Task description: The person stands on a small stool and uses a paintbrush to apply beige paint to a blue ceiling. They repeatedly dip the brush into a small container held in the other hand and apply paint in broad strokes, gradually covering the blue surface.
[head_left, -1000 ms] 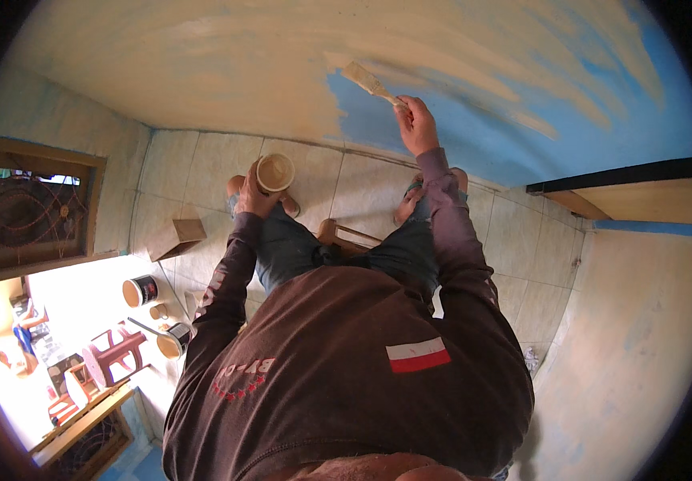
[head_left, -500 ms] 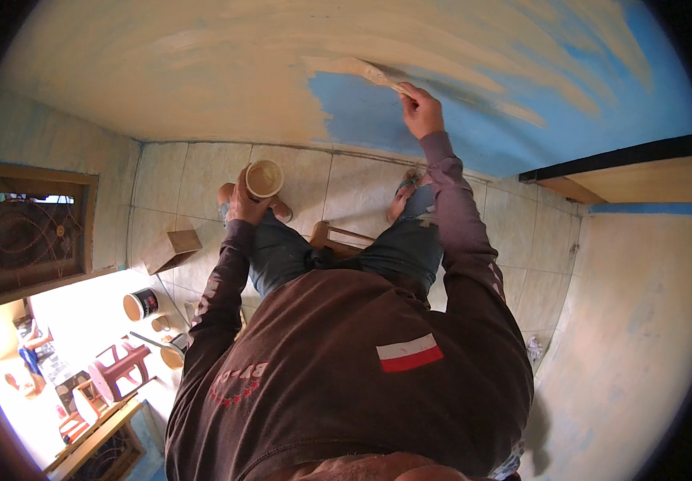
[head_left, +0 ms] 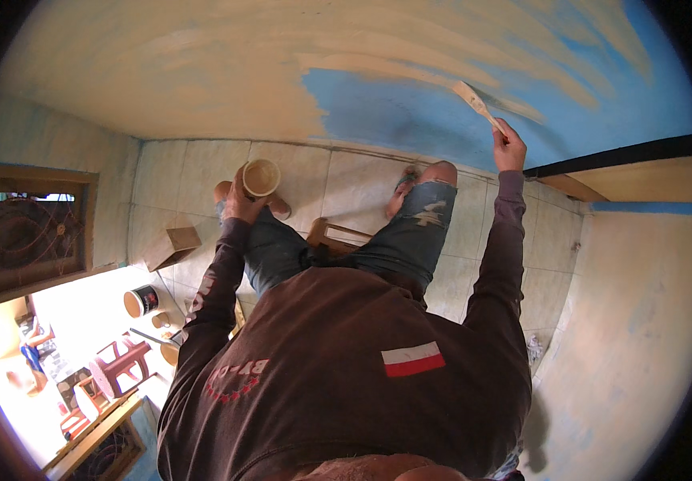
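My right hand (head_left: pixel 509 149) grips the handle of a flat paintbrush (head_left: pixel 472 100), its cream-coated bristles at or very near the wall (head_left: pixel 378 108), which is blue here with cream streaks above and a broad cream area to the left. Low over my left knee, my left hand (head_left: pixel 241 202) is wrapped round a round pale tub (head_left: pixel 261 175) with cream paint inside. My legs are spread over a wooden seat or stool (head_left: pixel 328 236) on the tiled floor, facing the wall.
A wooden box (head_left: pixel 171 245) lies left on the tiles (head_left: pixel 201 160). By the bright doorway stand a paint bucket (head_left: pixel 141 301) and maroon plastic stool (head_left: pixel 117 365). Left is a window with grille (head_left: pixel 29 228). At right, a black-edged wooden ledge (head_left: pixel 634 180) juts out.
My right hand and the brush have swept rightward along the wall and slightly down, and a cream stroke shows behind them. My left hand with the tub has stayed almost in place.
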`<action>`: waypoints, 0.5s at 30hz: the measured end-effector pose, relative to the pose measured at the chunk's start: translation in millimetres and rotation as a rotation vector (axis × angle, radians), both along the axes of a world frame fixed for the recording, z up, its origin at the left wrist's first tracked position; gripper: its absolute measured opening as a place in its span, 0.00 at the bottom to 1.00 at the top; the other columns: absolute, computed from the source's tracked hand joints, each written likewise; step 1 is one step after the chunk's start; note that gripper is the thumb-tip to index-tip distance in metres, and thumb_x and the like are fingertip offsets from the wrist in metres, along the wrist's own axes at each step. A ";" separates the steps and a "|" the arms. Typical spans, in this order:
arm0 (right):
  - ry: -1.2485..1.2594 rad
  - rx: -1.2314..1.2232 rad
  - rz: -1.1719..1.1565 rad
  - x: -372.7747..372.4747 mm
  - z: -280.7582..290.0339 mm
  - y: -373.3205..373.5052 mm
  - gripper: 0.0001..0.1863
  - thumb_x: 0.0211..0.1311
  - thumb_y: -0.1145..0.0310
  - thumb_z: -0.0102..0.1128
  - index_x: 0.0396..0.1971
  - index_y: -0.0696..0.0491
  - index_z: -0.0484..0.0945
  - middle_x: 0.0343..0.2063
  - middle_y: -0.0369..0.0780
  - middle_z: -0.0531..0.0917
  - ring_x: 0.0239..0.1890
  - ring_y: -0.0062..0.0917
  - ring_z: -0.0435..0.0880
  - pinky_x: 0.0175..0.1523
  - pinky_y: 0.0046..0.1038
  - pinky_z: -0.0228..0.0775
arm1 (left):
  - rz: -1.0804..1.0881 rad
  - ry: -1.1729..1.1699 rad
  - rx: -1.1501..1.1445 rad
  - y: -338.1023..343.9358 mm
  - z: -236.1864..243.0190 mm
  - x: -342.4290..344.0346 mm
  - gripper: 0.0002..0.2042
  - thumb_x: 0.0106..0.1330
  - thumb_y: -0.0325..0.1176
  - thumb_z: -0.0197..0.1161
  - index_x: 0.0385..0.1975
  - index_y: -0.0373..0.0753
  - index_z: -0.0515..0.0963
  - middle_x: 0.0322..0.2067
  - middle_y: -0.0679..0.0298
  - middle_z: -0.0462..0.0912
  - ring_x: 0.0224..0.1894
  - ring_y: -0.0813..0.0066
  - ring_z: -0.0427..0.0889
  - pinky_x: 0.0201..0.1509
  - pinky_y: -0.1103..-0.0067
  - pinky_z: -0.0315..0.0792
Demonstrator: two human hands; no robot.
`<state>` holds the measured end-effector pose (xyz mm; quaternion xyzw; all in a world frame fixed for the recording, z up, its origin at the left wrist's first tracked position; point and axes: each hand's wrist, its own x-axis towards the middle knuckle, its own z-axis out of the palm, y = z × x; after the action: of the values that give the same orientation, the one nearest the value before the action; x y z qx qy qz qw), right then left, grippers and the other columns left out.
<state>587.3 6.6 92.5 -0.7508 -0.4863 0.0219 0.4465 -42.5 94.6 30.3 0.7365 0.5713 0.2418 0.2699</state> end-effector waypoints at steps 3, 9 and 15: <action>0.045 0.025 0.027 -22.8 2.8 -4.8 0.15 0.65 0.67 0.66 0.50 0.53 0.84 0.37 0.42 0.87 0.33 0.21 0.84 0.41 0.25 0.76 | -0.005 0.025 0.051 2.4 -0.5 0.4 0.46 0.46 0.41 0.79 0.67 0.40 0.62 0.59 0.51 0.76 0.61 0.55 0.76 0.62 0.64 0.73; 0.175 0.140 0.310 -164.4 3.1 59.1 0.14 0.63 0.67 0.67 0.47 0.53 0.84 0.37 0.45 0.87 0.35 0.29 0.87 0.40 0.27 0.77 | -0.014 -0.009 0.048 3.5 -8.2 1.1 0.46 0.47 0.40 0.79 0.68 0.40 0.61 0.60 0.51 0.75 0.62 0.53 0.75 0.63 0.64 0.72; 0.016 0.147 0.424 -268.3 11.6 157.0 0.09 0.62 0.68 0.66 0.41 0.53 0.84 0.27 0.46 0.83 0.28 0.38 0.83 0.33 0.33 0.76 | 0.009 -0.031 0.032 5.9 -6.1 -1.2 0.45 0.47 0.39 0.77 0.68 0.41 0.61 0.60 0.50 0.74 0.61 0.51 0.75 0.63 0.63 0.71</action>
<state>319.0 163.6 104.1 -0.5969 -0.6298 0.0858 0.4895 -43.7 100.5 24.2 0.7343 0.5663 0.2637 0.2657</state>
